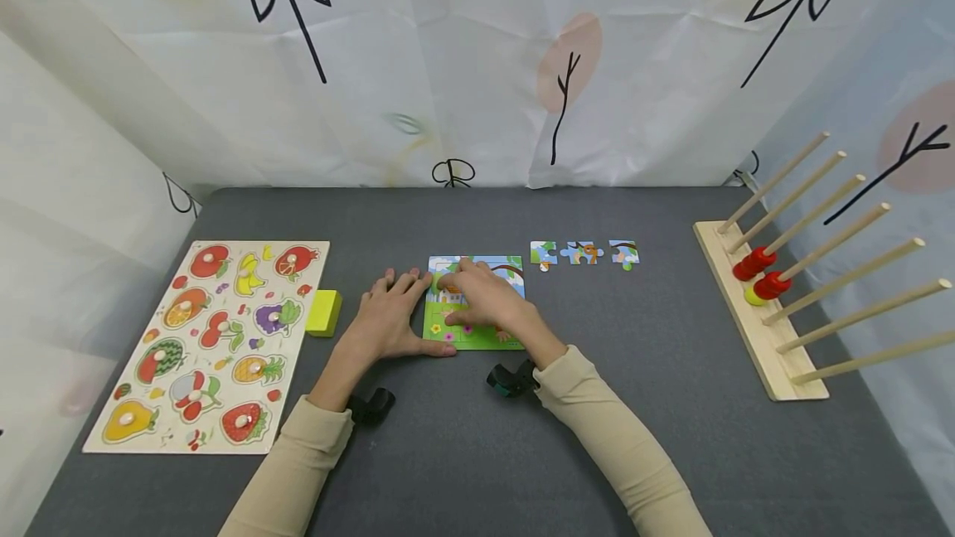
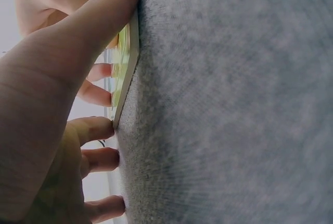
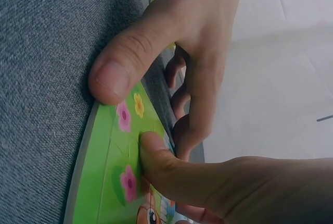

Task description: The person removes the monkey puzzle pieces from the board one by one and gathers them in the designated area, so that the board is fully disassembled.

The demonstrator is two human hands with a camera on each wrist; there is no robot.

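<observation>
A jigsaw puzzle board [image 1: 488, 341] with a green lower part and a blue top lies flat on the table. My left hand [image 1: 386, 323] spans its left side, thumb at the near left corner and index fingertip at the edge farther back. The other left fingertips [image 2: 106, 208] rest on the table. Over the puzzle reaches my right hand [image 1: 488, 298], its thumb [image 3: 154, 148] and fingertips touching the printed surface, spread apart. Pink and yellow flowers [image 3: 129, 183] show beside that thumb; the right hand hides much of the picture's middle.
Behind the board to the right lie three loose jigsaw pieces [image 1: 582, 253]. A wooden fruit puzzle [image 1: 224, 342] lies left, with a yellow-green block [image 1: 323, 313] against its right edge. At the right stands a wooden peg rack [image 1: 761, 330] with red and yellow-green beads [image 1: 768, 287].
</observation>
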